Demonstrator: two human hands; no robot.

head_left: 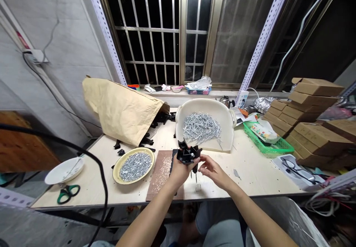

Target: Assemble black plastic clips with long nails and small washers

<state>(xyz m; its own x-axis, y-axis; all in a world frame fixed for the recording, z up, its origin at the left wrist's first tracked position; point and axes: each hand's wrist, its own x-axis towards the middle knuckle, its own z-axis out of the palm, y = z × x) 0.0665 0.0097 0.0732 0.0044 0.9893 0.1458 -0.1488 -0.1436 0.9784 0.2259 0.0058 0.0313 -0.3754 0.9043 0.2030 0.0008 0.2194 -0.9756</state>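
My left hand [180, 172] is closed around a small cluster of black plastic parts [187, 155], held above the front of the table. A shiny metal piece shows in the middle of the cluster. Thin metal pins [196, 177] point down below it. Close at its right side is my right hand [213, 170], fingers bent, fingertips by the lower black piece; what they pinch is too small to make out. Behind both hands, a white basin [226, 140] holds many long silvery screws [201, 127]. To the left, a yellow-rimmed bowl [114, 174] contains small metal pieces [135, 166].
A brown paper sack [119, 110] lies back left, black parts spilling from its mouth. Green-handled scissors [68, 193] and a white plate [51, 174] sit far left. A brown board [157, 182] lies between bowl and hands. Right are a green basket [278, 151], glasses [299, 171] and cardboard boxes [319, 139].
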